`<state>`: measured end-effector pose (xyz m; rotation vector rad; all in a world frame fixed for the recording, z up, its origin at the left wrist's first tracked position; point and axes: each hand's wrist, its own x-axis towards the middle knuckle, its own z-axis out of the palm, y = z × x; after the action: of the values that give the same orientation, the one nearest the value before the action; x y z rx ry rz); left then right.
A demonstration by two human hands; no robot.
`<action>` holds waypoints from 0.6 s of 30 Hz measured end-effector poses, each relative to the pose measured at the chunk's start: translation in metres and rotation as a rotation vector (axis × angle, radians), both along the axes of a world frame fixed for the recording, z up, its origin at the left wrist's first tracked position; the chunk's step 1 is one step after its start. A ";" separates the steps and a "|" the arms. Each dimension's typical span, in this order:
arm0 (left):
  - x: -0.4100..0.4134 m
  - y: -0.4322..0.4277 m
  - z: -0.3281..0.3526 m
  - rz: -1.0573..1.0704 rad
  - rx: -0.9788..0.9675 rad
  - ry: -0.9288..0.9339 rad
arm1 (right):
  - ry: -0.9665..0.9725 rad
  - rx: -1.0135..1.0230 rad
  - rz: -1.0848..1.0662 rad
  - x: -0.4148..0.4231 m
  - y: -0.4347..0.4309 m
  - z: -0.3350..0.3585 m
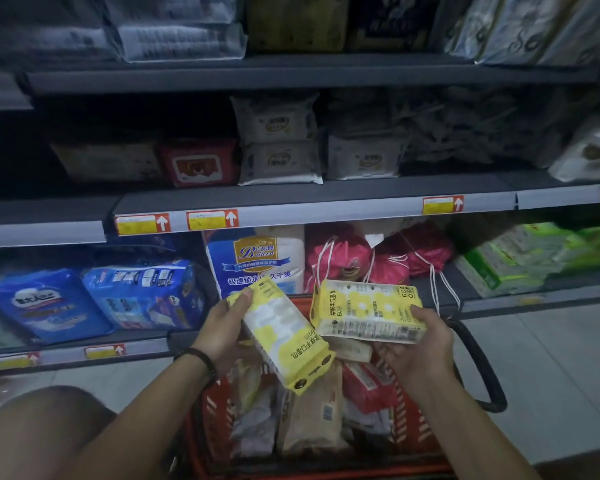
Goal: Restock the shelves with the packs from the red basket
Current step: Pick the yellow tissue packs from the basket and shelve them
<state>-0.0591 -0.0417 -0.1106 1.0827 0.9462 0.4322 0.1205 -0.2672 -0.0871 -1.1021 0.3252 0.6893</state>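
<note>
Grey shelves (326, 199) fill most of the view and are full of soft packs. On the bottom shelf stand a big blue and white bag (257, 261), two blue packs (146, 292) to its left, pink string bags (347, 258) to its right and green packs (516, 258) farther right. On the middle shelf sit white packs (278, 143) stacked in twos, with a red pack (200, 162) beside them.

The red basket (215, 410) stands on the pale floor (551, 358) in front of the shelves. It holds more packs standing on end, and its black handle (482, 368) hangs off the right side.

Above the basket are two yellow and white packs. The left hand (222, 330) grips the left yellow pack (284, 337), thumb on the top end, and the pack tilts down to the right. The right hand (423, 344) grips the right yellow pack (368, 310), which lies almost level. The two packs are close together at the middle.

A dark bracelet (196, 358) is on the left wrist. Small red and yellow price tags (212, 220) stick to the shelf edges.
</note>
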 end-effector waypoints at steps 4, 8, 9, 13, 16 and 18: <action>0.007 -0.004 0.007 0.032 -0.163 -0.108 | 0.005 0.088 0.002 -0.003 0.001 0.005; 0.014 -0.013 0.006 -0.028 -0.238 -0.141 | 0.029 0.095 0.024 -0.005 0.006 0.001; 0.016 -0.014 0.003 -0.027 -0.243 -0.119 | 0.034 0.090 0.030 -0.007 0.008 0.000; 0.024 -0.043 -0.010 -0.209 -0.142 0.151 | 0.005 -0.050 0.113 -0.018 0.017 -0.011; 0.030 -0.052 -0.028 -0.140 0.015 0.255 | -0.019 -0.252 0.107 -0.017 0.018 -0.031; 0.037 -0.053 -0.021 -0.169 -0.037 0.230 | 0.001 -0.312 0.062 -0.012 0.015 -0.041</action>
<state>-0.0220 -0.0942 -0.1318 1.1851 1.0500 0.1525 0.1084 -0.2520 -0.1284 -1.4125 0.4106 0.7095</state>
